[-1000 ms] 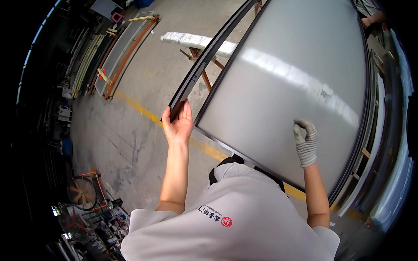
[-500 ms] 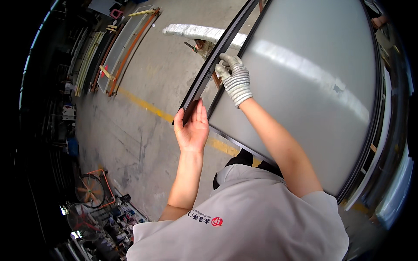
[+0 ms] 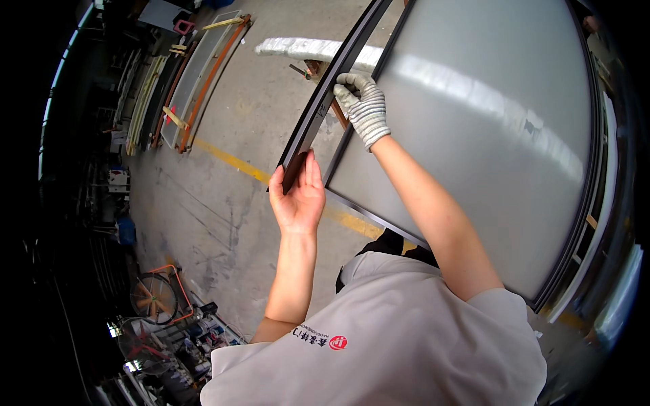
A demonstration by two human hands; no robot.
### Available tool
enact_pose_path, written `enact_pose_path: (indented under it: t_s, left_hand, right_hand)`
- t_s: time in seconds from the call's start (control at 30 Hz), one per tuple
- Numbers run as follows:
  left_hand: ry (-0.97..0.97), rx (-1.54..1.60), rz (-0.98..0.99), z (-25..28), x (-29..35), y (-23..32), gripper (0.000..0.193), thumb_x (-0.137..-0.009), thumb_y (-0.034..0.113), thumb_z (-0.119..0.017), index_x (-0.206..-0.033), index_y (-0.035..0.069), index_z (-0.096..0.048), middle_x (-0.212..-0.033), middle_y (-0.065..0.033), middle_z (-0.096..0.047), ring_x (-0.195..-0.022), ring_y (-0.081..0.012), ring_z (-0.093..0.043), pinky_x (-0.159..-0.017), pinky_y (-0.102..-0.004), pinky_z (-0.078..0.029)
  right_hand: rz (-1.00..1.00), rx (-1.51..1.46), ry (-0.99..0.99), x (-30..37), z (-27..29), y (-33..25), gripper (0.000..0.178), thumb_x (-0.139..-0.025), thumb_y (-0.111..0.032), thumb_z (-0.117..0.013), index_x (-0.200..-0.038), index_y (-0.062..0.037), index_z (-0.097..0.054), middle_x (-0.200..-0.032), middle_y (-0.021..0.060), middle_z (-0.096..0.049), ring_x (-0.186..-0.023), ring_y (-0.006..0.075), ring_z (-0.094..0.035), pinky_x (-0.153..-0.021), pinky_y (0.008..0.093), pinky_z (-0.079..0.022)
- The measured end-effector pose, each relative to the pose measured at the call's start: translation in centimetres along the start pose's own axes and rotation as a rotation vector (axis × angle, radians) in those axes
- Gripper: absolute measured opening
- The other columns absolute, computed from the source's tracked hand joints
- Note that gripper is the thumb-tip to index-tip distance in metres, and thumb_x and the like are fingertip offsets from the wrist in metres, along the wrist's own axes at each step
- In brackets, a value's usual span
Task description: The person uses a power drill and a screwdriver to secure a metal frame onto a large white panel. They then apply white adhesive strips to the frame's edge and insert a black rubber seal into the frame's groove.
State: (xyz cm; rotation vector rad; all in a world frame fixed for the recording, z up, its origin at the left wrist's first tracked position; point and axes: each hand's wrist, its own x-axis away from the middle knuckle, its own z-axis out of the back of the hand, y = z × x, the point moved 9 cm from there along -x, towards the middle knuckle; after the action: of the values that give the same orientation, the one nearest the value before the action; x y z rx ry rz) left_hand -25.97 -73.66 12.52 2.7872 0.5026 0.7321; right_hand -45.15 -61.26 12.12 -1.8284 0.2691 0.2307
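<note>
A long dark metal profile (image 3: 317,115) slants up and away in front of me, beside a framed frosted glass panel (image 3: 474,162). My bare left hand (image 3: 298,193) cups its near end, thumb on the left side and fingers along the right. Farther up, my right hand (image 3: 365,108), in a grey-white striped knit glove, has its fingers curled against the bar's right side. Whether anything small sits between those gloved fingertips is hidden. A gap separates the profile from the panel's dark frame (image 3: 353,204).
A white wrapped length (image 3: 294,47) lies beyond the profile. Framed pieces with orange edges (image 3: 203,88) lean at the far left. A fan (image 3: 152,298) and cluttered tools (image 3: 196,345) stand lower left. A yellow line (image 3: 230,161) crosses the floor.
My right hand has shifted slightly up and left, its index finger now more curled at the profile. The profile's far end has tilted a little left; my left hand keeps its place.
</note>
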Motion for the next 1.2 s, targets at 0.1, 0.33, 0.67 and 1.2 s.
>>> enact_pose_path:
  t_s: [0.1, 0.33, 0.67, 1.2]
  left_hand:
    - [0.012, 0.0, -0.004, -0.1, -0.1, -0.1, 0.044, -0.083, 0.012, -0.063, -0.121, -0.007, -0.052, -0.131, -0.0188, -0.052, -0.128, -0.0334, -0.044, -0.107, -0.0443, -0.038]
    - [0.022, 0.041, 0.003, -0.3, 0.0, 0.0, 0.045, -0.083, 0.01, -0.062, -0.122, -0.009, -0.05, -0.132, -0.0207, -0.051, -0.128, -0.0346, -0.043, -0.108, -0.0445, -0.037]
    - [0.026, 0.056, -0.009, -0.9, 0.7, -0.4, 0.043, -0.084, 0.01, -0.06, -0.121, -0.009, -0.05, -0.132, -0.0209, -0.05, -0.128, -0.035, -0.043, -0.109, -0.0445, -0.036]
    - [0.123, -0.299, -0.018, 0.5, 0.7, -0.9, 0.053, -0.082, 0.036, -0.063, -0.123, 0.004, -0.055, -0.136, -0.0083, -0.049, -0.135, -0.0257, -0.033, -0.111, -0.0436, -0.017]
  right_hand:
    - [0.08, 0.063, 0.005, -0.3, 0.5, -0.1, 0.019, -0.075, -0.005, -0.068, -0.094, -0.0024, -0.067, -0.081, 0.0095, -0.061, -0.074, 0.02, -0.06, -0.071, 0.0313, -0.049]
    - [0.215, 0.332, -0.137, 0.6, -0.6, -1.4, 0.006, -0.08, -0.009, -0.061, -0.084, -0.0038, -0.062, -0.082, 0.0147, -0.061, -0.075, 0.0295, -0.06, -0.069, 0.0381, -0.049]
    - [-0.01, 0.156, -0.051, 0.5, 0.2, 0.0, 0.02, -0.077, -0.017, -0.071, -0.089, -0.0027, -0.063, -0.098, 0.0149, -0.06, -0.084, 0.0268, -0.058, -0.08, 0.0351, -0.049]
    - [0.381, 0.21, -0.596, 10.0, 1.2, -4.9, 0.014, -0.079, -0.01, -0.064, -0.09, -0.0036, -0.06, -0.09, 0.013, -0.058, -0.088, 0.0334, -0.057, -0.079, 0.0408, -0.048]
